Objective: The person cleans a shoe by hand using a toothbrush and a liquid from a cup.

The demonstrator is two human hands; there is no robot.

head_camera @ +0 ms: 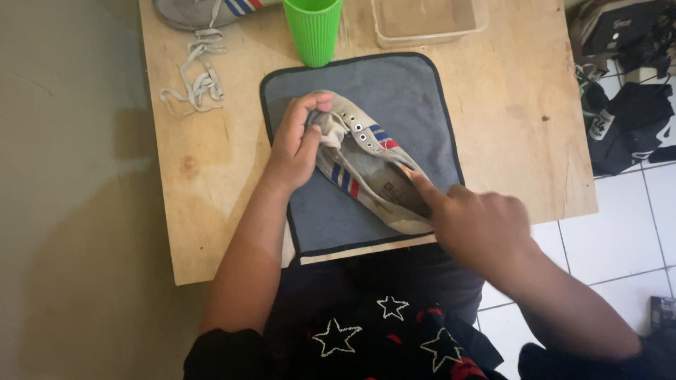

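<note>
A grey canvas sneaker [366, 169] with red and blue side stripes and no laces lies on a grey cloth mat [415, 98] with black edging. My left hand [296, 144] grips the shoe's toe end and pinches its tongue. At the heel end, my right hand [475, 225] has its index finger stretched into the shoe's opening and the other fingers curled. The shoe lies slanted, toe toward the far left.
The mat sits on a low wooden board [514, 105]. A green ribbed cup [313, 32], a clear plastic tub [429, 20], a second sneaker [204, 10] and loose grey laces [197, 74] lie at the far side. Dark clothes [627, 119] are piled on white tiles to the right.
</note>
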